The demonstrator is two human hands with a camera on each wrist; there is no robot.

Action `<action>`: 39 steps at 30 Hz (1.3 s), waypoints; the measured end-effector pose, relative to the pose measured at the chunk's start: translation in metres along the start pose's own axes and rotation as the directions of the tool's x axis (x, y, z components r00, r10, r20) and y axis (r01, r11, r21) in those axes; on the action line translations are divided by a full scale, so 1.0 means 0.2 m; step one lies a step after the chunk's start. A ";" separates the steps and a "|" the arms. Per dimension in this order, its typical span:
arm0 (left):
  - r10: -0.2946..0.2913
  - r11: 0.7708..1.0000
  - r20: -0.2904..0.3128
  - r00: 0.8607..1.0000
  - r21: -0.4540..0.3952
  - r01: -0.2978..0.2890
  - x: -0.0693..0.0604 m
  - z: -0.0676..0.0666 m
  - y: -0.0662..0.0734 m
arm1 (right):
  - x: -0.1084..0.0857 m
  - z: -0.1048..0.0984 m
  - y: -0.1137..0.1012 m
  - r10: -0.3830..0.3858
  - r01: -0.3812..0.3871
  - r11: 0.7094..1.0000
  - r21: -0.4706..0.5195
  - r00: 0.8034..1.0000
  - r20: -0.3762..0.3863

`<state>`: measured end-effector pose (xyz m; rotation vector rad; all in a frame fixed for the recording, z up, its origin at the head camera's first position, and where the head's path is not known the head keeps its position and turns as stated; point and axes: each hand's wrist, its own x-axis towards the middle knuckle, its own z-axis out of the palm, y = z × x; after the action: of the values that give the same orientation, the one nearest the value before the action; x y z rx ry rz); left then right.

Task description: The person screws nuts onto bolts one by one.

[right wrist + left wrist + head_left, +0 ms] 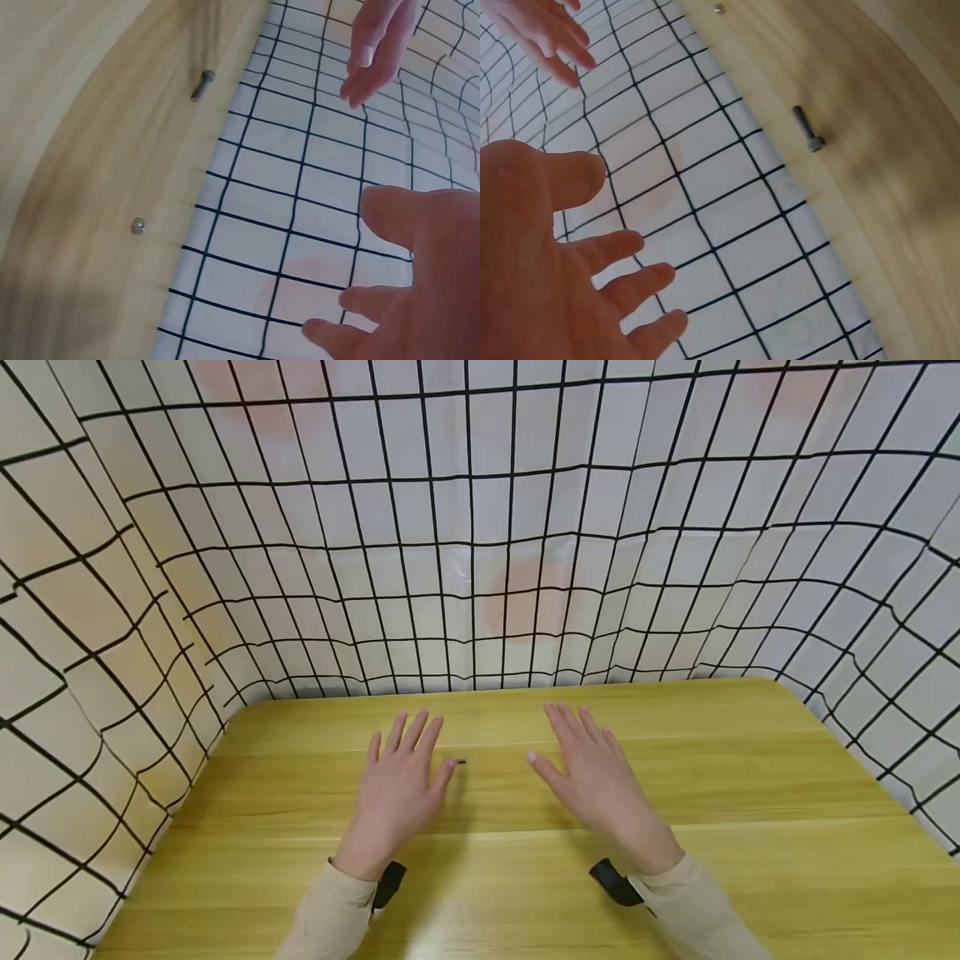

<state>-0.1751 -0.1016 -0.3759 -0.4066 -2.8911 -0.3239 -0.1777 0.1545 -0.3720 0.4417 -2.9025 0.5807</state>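
Hovering spread and empty, our left grip sits nearer than our equally wide, bare right grip to the bolt, lying crosswise below!

Small enclosed work booth, lab-like recording setup by its look; kind of building around it cannot be told. White sheeting crossed by black grid lines rises behind bench and along both sides, walling it in. Faint reddish blotches on sheeting. Bench top wood-grained, yellowish, far corners rounded. Metal bolt and small nut lying there add workshop touch. Black wrist-worn units fit recording setup.
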 end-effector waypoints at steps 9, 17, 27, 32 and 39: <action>0.117 0.988 -0.116 0.986 -0.090 -0.128 0.03 0.04 -0.08 | 0.02 0.02 0.06 -0.037 0.041 0.993 0.113 0.999 -0.040; 0.112 0.928 -0.071 0.991 -0.349 -0.130 0.06 0.06 -0.13 | 0.05 0.06 0.13 -0.012 0.024 0.973 0.228 0.998 -0.057; 0.065 0.855 0.065 0.996 -0.519 -0.022 0.10 0.10 -0.20 | 0.09 0.09 0.15 -0.016 0.016 0.934 0.357 1.000 -0.002; 0.038 0.810 0.073 0.997 -0.586 0.012 0.11 0.12 -0.24 | 0.11 0.11 0.18 -0.024 0.022 0.909 0.417 1.000 0.000; 0.042 0.798 0.090 0.995 -0.603 0.021 0.15 0.15 -0.29 | 0.14 0.14 0.24 -0.034 0.031 0.878 0.478 0.999 -0.002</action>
<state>-0.2247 -0.1408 -0.4080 -0.5439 -2.8069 -1.2771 -0.2222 0.1781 -0.4087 0.5456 -2.7250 1.3034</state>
